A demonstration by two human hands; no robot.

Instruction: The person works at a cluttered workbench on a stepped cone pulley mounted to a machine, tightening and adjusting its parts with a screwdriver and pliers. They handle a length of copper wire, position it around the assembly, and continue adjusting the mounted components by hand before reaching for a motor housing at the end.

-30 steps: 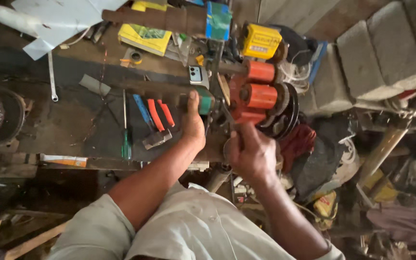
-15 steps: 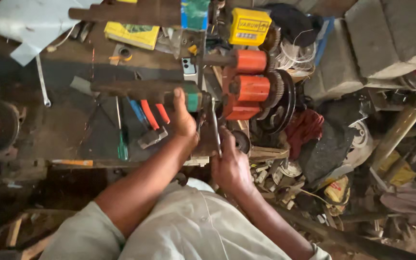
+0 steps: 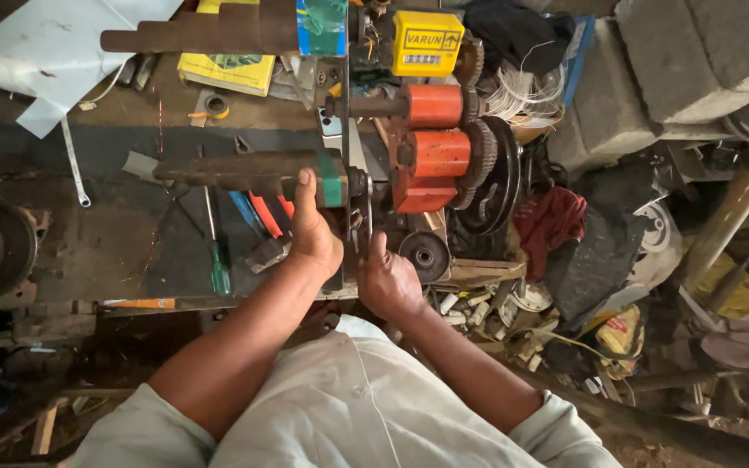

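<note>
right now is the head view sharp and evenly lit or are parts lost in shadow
Head view: mostly sharp at centre, both the left hand and right hand crisp; light falls from above on the orange machine; lower left floor sinks into dark shadow; edges bend slightly from wide-angle distortion.

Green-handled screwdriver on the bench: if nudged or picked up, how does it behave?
The screwdriver lies flat on the workbench, left of the left hand. Its round-looking handle would probably roll if pushed sideways. The thin steel shaft looks stiff, and it is likely light for its length.
</note>
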